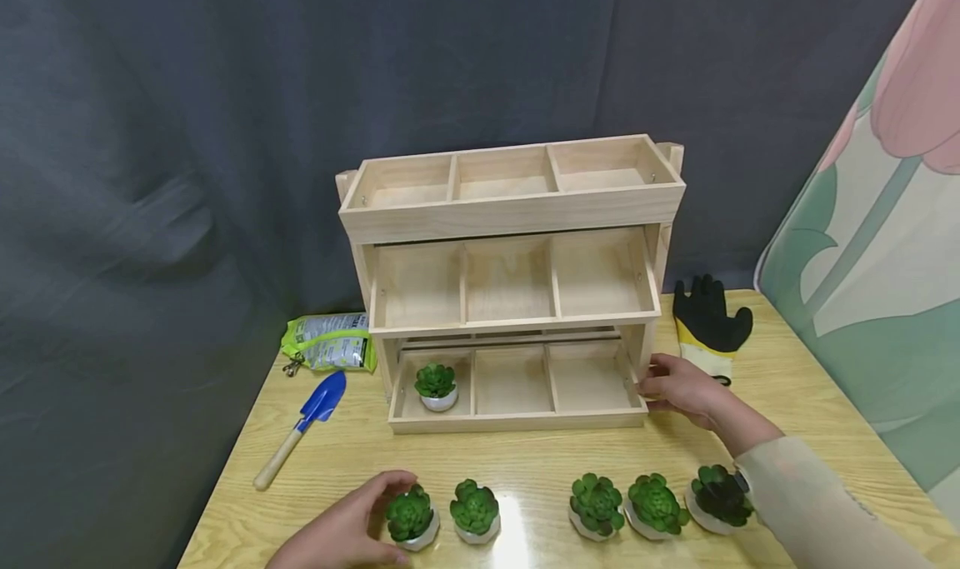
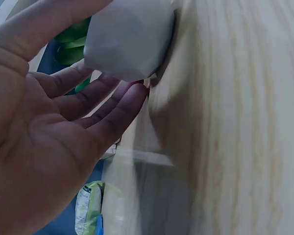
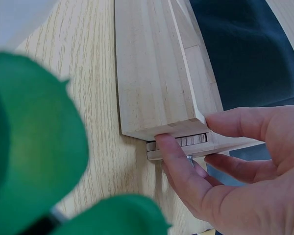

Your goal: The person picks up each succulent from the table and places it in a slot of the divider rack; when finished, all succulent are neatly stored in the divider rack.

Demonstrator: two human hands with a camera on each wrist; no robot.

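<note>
Left hand (image 1: 345, 523): fingers curled loosely round one plant (image 1: 408, 515) near the front edge of the table (image 1: 540, 456), presumably to secure it. Four plants (image 1: 474, 506) stood to its right, within reach. Right hand (image 1: 686, 391): thumb and fingertips, parted, gripped the lower right corner of the shelf (image 1: 517, 216), likely for steadiness. Sixth plant (image 1: 437, 384): stood in the left compartment of the bottom tray (image 1: 517, 424).

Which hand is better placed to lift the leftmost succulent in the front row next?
Left, I'd judge: the left hand curves its thumb and fingers around that green succulent in a white faceted pot. The right hand is farther off, touching the pale wooden three-tier shelf.
</note>
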